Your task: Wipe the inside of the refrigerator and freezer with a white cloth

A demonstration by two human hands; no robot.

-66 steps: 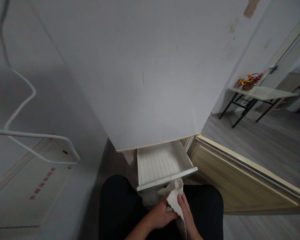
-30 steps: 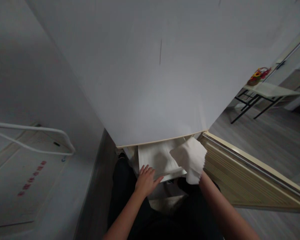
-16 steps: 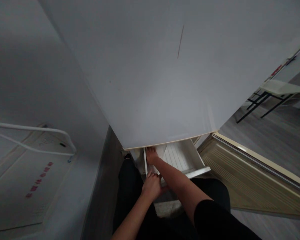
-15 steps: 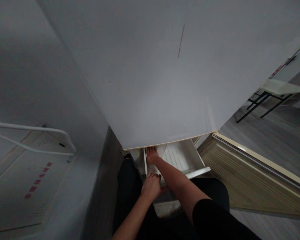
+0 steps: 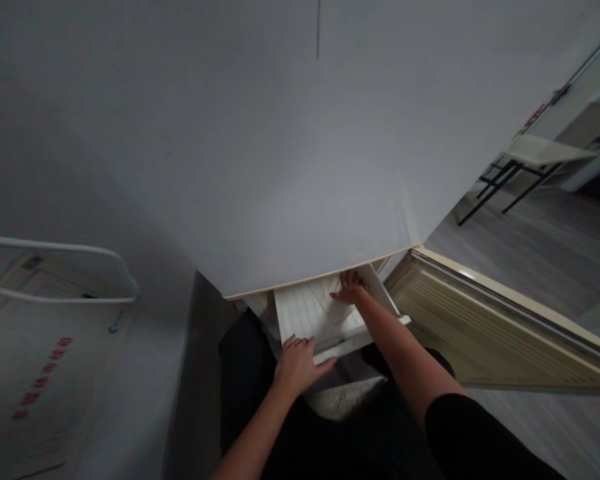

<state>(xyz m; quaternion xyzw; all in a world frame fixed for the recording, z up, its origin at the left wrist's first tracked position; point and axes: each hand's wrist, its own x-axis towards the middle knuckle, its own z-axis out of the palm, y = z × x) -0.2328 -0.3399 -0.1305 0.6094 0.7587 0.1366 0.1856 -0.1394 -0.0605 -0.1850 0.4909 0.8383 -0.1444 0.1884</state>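
Observation:
A white drawer (image 5: pixel 300 310) with a slatted-looking floor is pulled out below a large pale panel. My left hand (image 5: pixel 298 367) grips its front at the left corner, fingers over the top edge and thumb along the outer face. My right hand (image 5: pixel 351 291) reaches inside, near the back right corner, palm down with fingers spread. Beside its thumb is a pale patch (image 5: pixel 327 291), perhaps thin cloth or paper; I cannot tell which. What lies under the right palm is hidden.
The pale panel (image 5: pixel 300 153) rises right above the drawer. At right a yellowish framed door (image 5: pixel 480 323) stands swung out. A cardboard box (image 5: pixel 45 373) with red lettering and a white tube frame (image 5: pixel 55 247) are at left. A table (image 5: pixel 545 152) stands farther off.
My right hand has moved from the drawer's left side across to its right side. My left hand stays at the front left corner, its thumb now stretched along the front. The view has shifted slightly.

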